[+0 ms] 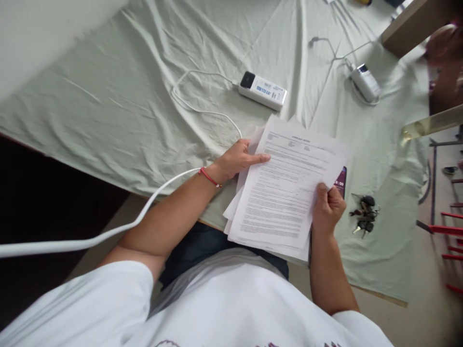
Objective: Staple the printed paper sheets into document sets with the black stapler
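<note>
Several printed paper sheets (282, 193) are held over the table's front edge, loosely stacked and fanned at the left. My left hand (237, 158), with a red bracelet (210, 177) at the wrist, grips their left edge, its thumb lying on the top sheet. My right hand (327, 207) pinches their right edge between thumb and curled fingers. Behind the right hand a phone (340, 180) with a lit screen lies partly hidden by the paper. To its right rests a bunch of keys (364, 212).
A white power bank (263, 90) lies beyond the papers, its white cable (155, 197) running past my left arm. Another white device (365, 83) with a cable sits at the far right. A pale green cloth (119, 96) covers the table. Red bars (450, 230) stand at the right.
</note>
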The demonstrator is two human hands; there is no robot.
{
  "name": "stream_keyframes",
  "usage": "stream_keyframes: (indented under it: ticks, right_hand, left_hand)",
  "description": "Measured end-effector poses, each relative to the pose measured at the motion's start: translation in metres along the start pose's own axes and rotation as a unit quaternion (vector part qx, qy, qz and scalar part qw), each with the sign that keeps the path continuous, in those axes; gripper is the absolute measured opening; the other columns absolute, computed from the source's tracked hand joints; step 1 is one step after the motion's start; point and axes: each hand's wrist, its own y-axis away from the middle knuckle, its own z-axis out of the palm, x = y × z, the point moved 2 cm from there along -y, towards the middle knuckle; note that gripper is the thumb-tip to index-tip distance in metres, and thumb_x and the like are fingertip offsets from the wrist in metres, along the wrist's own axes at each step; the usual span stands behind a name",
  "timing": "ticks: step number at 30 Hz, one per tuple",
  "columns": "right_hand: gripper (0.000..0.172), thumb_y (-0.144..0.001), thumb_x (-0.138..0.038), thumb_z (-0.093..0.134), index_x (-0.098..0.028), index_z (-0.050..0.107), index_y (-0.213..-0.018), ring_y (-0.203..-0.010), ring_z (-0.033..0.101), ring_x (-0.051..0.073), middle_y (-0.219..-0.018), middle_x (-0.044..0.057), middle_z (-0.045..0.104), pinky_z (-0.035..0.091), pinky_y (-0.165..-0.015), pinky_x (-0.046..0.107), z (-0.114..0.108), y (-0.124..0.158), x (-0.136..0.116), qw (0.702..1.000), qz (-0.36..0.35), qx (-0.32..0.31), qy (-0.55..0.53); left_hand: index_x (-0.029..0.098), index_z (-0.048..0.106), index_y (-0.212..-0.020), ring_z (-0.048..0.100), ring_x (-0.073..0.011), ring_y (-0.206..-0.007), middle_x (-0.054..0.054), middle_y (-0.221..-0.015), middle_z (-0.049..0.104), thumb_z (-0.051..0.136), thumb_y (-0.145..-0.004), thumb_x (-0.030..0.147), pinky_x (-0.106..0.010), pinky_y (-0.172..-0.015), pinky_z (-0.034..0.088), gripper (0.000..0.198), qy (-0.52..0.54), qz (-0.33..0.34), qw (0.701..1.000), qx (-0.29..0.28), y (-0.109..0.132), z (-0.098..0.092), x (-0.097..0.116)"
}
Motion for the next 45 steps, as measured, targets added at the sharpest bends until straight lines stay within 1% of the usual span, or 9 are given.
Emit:
stream_keyframes:
  ticks: [4,8,16,25,30,34,36,39,45]
  right_hand:
    - [0.034,-0.098,-0.056,0.069,-0.022,0.07,-0.098,-0.076,0.056,0.016,-0.088,0.001,0.062,0.05,-0.072,0.031,0.0,-0.001,-0.004,0.995,-0.066,0.025,0.07]
    - [0.05,-0.098,-0.054,0.069,-0.023,0.065,-0.137,-0.11,0.065,0.023,-0.131,0.012,0.064,0.059,-0.091,0.04,0.0,-0.002,-0.006,0.99,-0.115,0.04,0.078]
    - [0.062,-0.101,-0.056,0.064,-0.025,0.054,-0.154,-0.128,0.069,0.027,-0.151,0.015,0.064,0.057,-0.108,0.05,0.002,0.002,0.001,0.998,-0.055,0.013,-0.008]
    - [0.079,-0.096,-0.063,0.07,-0.021,0.049,-0.159,-0.14,0.064,0.034,-0.151,0.02,0.065,0.053,-0.115,0.055,0.001,0.004,0.004,0.999,-0.029,-0.04,-0.013]
    - [0.071,-0.097,-0.058,0.071,-0.021,0.055,-0.155,-0.123,0.072,0.031,-0.134,0.015,0.075,0.056,-0.109,0.05,0.003,0.008,0.0,0.993,-0.011,-0.12,-0.009]
    - [0.052,-0.091,-0.054,0.079,-0.022,0.07,-0.131,-0.103,0.076,0.025,-0.113,0.009,0.08,0.061,-0.095,0.042,0.003,0.012,-0.002,0.994,-0.004,-0.094,-0.049]
    - [0.045,-0.086,-0.053,0.084,-0.021,0.074,-0.118,-0.099,0.076,0.025,-0.107,0.007,0.081,0.062,-0.093,0.041,0.003,0.012,-0.001,0.994,0.031,-0.069,-0.08]
    - [0.048,-0.081,-0.054,0.089,-0.021,0.076,-0.114,-0.105,0.078,0.027,-0.111,0.009,0.083,0.062,-0.097,0.046,0.005,0.01,0.001,0.977,0.119,-0.072,-0.159]
    - [0.063,-0.066,-0.058,0.097,-0.022,0.077,-0.115,-0.104,0.081,0.033,-0.107,0.011,0.085,0.064,-0.099,0.056,0.007,0.001,0.001,0.94,0.197,-0.164,-0.225]
  left_hand:
    - [0.015,0.081,-0.103,0.081,-0.0369,-0.105,-0.014,-0.107,0.084,0.103,-0.064,0.046,-0.055,-0.102,0.064,0.055,0.038,-0.016,0.999,0.029,-0.001,-0.003,-0.002]
    - [0.015,0.078,-0.107,0.078,-0.0392,-0.114,-0.013,-0.112,0.083,0.103,-0.063,0.04,-0.058,-0.106,0.063,0.056,0.072,-0.008,0.995,0.075,0.002,-0.004,0.007]
    - [0.015,0.078,-0.111,0.076,-0.0436,-0.119,-0.014,-0.111,0.083,0.1,-0.061,0.037,-0.061,-0.107,0.062,0.059,0.096,0.016,0.989,0.114,0.002,-0.006,0.015]
    - [0.015,0.077,-0.116,0.074,-0.045,-0.124,-0.014,-0.115,0.083,0.098,-0.063,0.04,-0.063,-0.108,0.061,0.062,0.08,0.018,0.991,0.102,0.003,-0.006,0.016]
    - [0.016,0.077,-0.115,0.073,-0.0472,-0.125,-0.014,-0.114,0.083,0.099,-0.065,0.046,-0.064,-0.108,0.061,0.063,0.081,0.018,0.993,0.085,0.004,-0.004,0.015]
    - [0.017,0.078,-0.112,0.074,-0.0479,-0.124,-0.014,-0.112,0.083,0.099,-0.067,0.049,-0.065,-0.106,0.062,0.059,0.068,0.001,0.997,0.043,0.007,0.001,0.013]
    - [0.017,0.078,-0.111,0.074,-0.048,-0.122,-0.015,-0.112,0.083,0.1,-0.066,0.046,-0.066,-0.106,0.062,0.058,0.071,-0.008,0.997,0.024,0.008,0.002,0.012]
    - [0.016,0.079,-0.109,0.076,-0.0477,-0.119,-0.016,-0.112,0.083,0.101,-0.065,0.045,-0.067,-0.105,0.062,0.058,0.078,-0.014,0.997,0.016,0.009,0.004,0.01]
    - [0.018,0.079,-0.108,0.077,-0.0459,-0.117,-0.014,-0.11,0.083,0.103,-0.061,0.047,-0.065,-0.104,0.063,0.061,0.085,0.009,0.995,0.043,0.01,0.007,0.01]
